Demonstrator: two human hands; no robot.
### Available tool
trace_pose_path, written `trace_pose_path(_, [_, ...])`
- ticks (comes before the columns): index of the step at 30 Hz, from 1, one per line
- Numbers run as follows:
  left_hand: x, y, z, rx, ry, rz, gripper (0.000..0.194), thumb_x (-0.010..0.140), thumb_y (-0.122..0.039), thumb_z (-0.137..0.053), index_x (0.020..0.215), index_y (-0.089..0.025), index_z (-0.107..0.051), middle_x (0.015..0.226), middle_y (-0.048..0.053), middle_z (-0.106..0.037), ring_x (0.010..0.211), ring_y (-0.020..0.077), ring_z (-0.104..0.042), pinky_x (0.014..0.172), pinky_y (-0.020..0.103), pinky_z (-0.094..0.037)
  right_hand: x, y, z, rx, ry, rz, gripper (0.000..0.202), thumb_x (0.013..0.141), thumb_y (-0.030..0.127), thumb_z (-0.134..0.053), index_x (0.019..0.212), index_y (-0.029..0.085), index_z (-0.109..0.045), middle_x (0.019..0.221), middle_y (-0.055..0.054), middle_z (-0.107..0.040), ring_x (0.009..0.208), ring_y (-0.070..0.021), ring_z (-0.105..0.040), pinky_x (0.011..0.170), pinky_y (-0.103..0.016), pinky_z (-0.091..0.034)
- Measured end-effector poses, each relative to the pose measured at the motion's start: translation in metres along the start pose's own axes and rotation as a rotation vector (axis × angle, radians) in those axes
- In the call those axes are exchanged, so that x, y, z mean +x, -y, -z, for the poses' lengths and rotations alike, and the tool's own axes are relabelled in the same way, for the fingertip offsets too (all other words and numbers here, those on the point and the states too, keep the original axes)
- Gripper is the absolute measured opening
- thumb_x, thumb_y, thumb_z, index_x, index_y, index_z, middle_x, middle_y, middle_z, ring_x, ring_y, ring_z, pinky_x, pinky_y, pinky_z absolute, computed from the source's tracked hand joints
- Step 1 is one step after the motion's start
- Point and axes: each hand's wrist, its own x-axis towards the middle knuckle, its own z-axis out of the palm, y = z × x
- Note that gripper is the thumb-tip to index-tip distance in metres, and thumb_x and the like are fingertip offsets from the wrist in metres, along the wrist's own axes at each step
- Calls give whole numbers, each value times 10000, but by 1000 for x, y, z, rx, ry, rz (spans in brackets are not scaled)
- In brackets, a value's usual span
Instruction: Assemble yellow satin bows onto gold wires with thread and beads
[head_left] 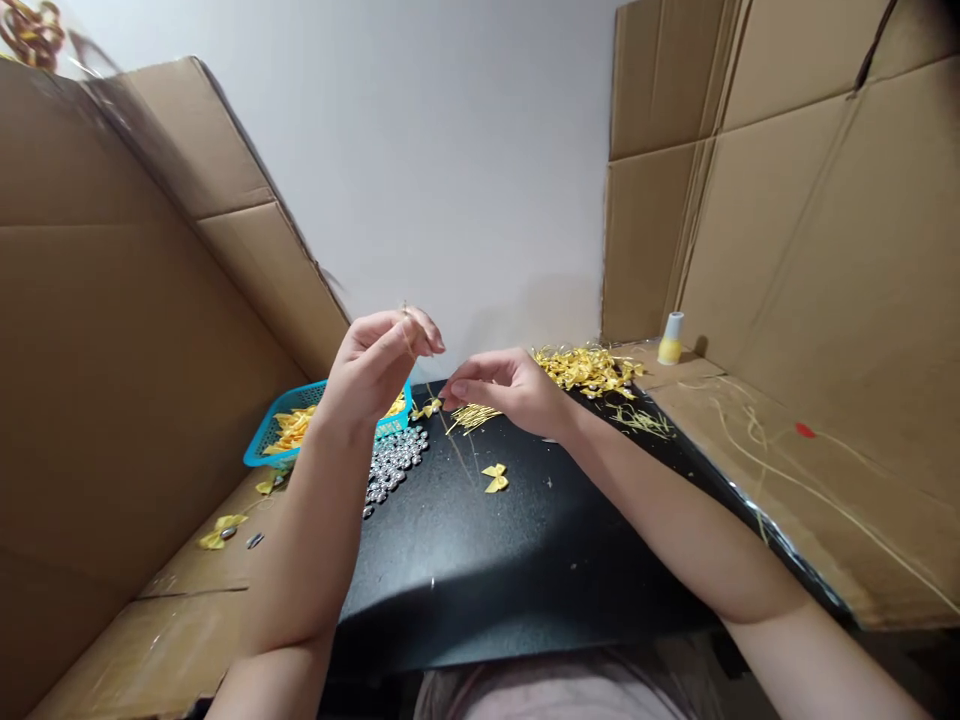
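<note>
My left hand is raised above the table, its thumb and fingers pinched on a thin golden thread. Lower and to the right, my right hand has its thumb and fingertips pressed together; what lies between them is too small to make out. Just left of those fingertips is a small yellow bow with a shiny bead; whether it is held or hangs from the strand I cannot tell. Another yellow bow lies on the black tabletop, below my right hand.
Behind my left arm are a blue basket of yellow bows and many silvery beads. Gold strips and a heap of beaded bows lie farther back. A small yellow bottle stands right. Cardboard walls flank the table.
</note>
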Motion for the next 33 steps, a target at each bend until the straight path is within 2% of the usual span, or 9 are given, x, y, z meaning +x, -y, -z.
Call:
trace_pose_path(3, [-1, 9, 3, -58, -45, 14, 377, 736, -446, -747, 506, -193, -589, 574, 10, -521, 554, 104, -471, 543, 252, -427, -3, 2, 7, -141, -27, 4, 120, 763, 270, -648, 726, 164, -689, 707, -6, -696, 715, -117, -634, 730, -278, -497])
trace_pose_path(6, [-7, 15, 8, -88, -85, 61, 404, 730, -464, -744, 507, -187, -552, 591, 4, -500, 510, 82, -412, 481, 234, -382, -5, 3, 11, -323, -2, 19, 112, 762, 226, -626, 712, 154, -696, 724, -20, -712, 736, -124, -638, 740, -275, -487])
trace_pose_path(12, [-21, 20, 17, -202, -199, 92, 473, 681, -449, -779, 481, -183, -443, 564, -14, -436, 559, 92, -464, 514, 198, -450, -5, 0, 13, -519, 23, -19, 130, 731, 160, -596, 712, 141, -723, 713, -28, -720, 711, -129, -643, 717, -258, -493])
trace_pose_path(17, [-22, 18, 25, -395, -252, 136, 434, 699, -279, -773, 491, -167, -408, 558, -27, -456, 547, 54, -474, 522, 126, -486, -6, -5, 18, -602, 61, -94, 142, 728, 142, -589, 731, 132, -731, 741, -43, -730, 710, -135, -649, 694, -254, -492])
trace_pose_path(19, [-21, 14, 27, -459, -321, 167, 408, 746, -213, -716, 496, -164, -397, 545, -26, -470, 523, 45, -464, 494, 103, -480, -6, -9, 21, -605, 97, -148, 143, 727, 135, -591, 740, 131, -734, 753, -46, -734, 726, -140, -658, 692, -249, -495])
trace_pose_path(23, [-21, 6, 31, -503, -470, 215, 363, 818, -178, -623, 503, -158, -444, 549, -14, -519, 492, 44, -454, 453, 103, -474, -4, -19, 26, -622, 186, -218, 160, 732, 126, -593, 774, 119, -747, 760, -60, -738, 731, -145, -667, 688, -245, -501])
trace_pose_path(30, [-25, 2, 43, -529, -461, 140, 346, 919, -136, -482, 580, -159, -545, 597, -15, -570, 542, 42, -531, 510, 113, -509, -3, -41, 27, -616, 302, -247, 162, 754, 137, -601, 801, 102, -752, 787, -80, -744, 738, -156, -675, 672, -242, -495])
trace_pose_path(33, [-26, 2, 49, -527, -435, 132, 299, 903, -130, -535, 608, -162, -572, 616, -24, -585, 577, 33, -535, 531, 99, -510, -3, -51, 26, -649, 353, -273, 165, 754, 132, -596, 794, 112, -755, 774, -67, -744, 719, -143, -663, 650, -228, -476])
